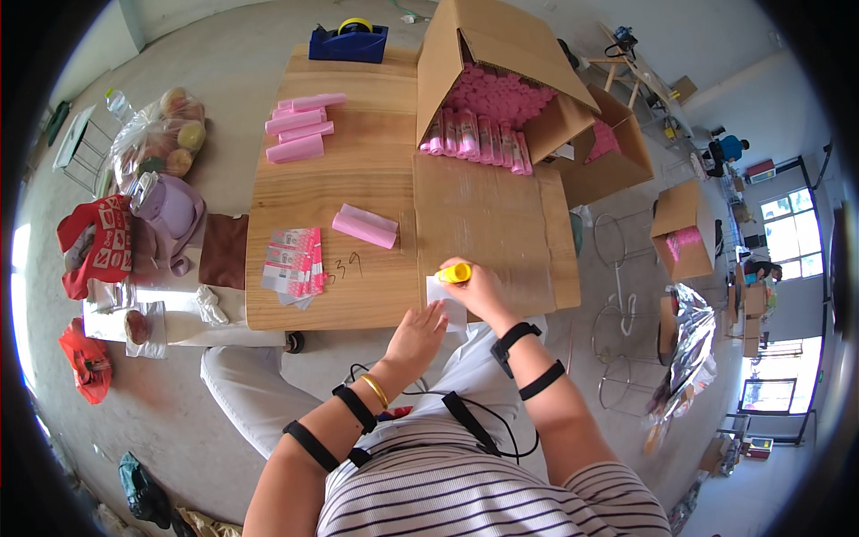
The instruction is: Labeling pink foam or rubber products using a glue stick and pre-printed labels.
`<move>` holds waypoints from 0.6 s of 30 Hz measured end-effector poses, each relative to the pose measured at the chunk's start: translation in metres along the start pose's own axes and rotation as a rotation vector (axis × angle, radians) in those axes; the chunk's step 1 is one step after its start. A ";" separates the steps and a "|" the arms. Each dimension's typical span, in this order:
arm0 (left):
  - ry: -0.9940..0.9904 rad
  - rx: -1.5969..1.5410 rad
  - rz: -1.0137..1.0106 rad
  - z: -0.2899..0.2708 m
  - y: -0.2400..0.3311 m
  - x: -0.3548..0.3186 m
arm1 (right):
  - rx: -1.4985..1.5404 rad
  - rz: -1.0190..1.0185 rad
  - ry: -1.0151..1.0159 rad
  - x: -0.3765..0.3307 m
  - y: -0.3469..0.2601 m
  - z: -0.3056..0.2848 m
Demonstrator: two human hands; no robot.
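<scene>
A yellow glue stick [455, 273] is gripped in my right hand [479, 292], its round end facing up over a small white slip of paper [451, 313] at the table's near edge. My left hand [416, 336] lies beside that slip, fingers stretched out, the tips touching its left side. Up and to the left of it is a single pink roll [365, 225]. Printed pink and white labels [293, 261] lie fanned in a pile farther left. Several pink rolls [300, 134] rest in a loose row at the far left of the table.
A large open cardboard box [510, 31], packed with pink rolls, lies at the far right of the wooden table [335, 188]. Its flap [488, 210] spreads toward me. A blue tape dispenser [347, 45] stands at the back. Another box [617, 161] is beyond the right edge; bags crowd the left.
</scene>
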State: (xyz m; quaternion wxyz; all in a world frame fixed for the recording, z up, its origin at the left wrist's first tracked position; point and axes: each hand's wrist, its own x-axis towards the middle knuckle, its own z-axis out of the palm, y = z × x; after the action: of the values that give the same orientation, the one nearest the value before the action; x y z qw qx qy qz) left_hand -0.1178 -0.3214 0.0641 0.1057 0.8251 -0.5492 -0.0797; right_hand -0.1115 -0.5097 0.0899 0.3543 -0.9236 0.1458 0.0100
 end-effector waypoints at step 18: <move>-0.046 -0.029 -0.011 -0.004 -0.001 -0.001 | -0.024 0.028 0.049 -0.015 0.012 -0.030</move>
State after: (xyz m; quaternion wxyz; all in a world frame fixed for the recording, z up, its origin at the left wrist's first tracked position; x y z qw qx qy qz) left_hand -0.1166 -0.3197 0.0674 0.1045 0.8244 -0.5458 -0.1070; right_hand -0.1316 -0.5334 0.1065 0.3396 -0.9256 0.1670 -0.0058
